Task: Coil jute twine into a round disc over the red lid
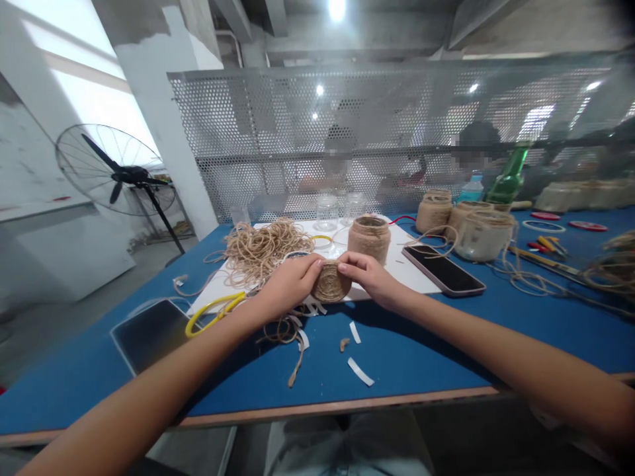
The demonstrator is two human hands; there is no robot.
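Observation:
Between both hands I hold a round, flat coil of jute twine (331, 281), its spiral face turned toward me. My left hand (294, 279) pinches its left edge with thumb and fingers, and my right hand (366, 272) grips the upper right edge. Just behind the coil stands a twine-wrapped jar (370, 239). A loose heap of jute twine (268, 248) lies behind my left hand on white paper (417, 281). Below the coil, a frayed twine end (294, 377) and several white paper strips (360, 371) lie on the blue table.
A phone (444, 270) lies to the right, near more wrapped jars (434, 210), a green bottle (510, 175) and scissors (546, 246). On the left are a yellow ring (211, 312) and a dark tablet-like panel (156, 334). Clear jars (327, 210) stand before a perforated metal screen (278, 132).

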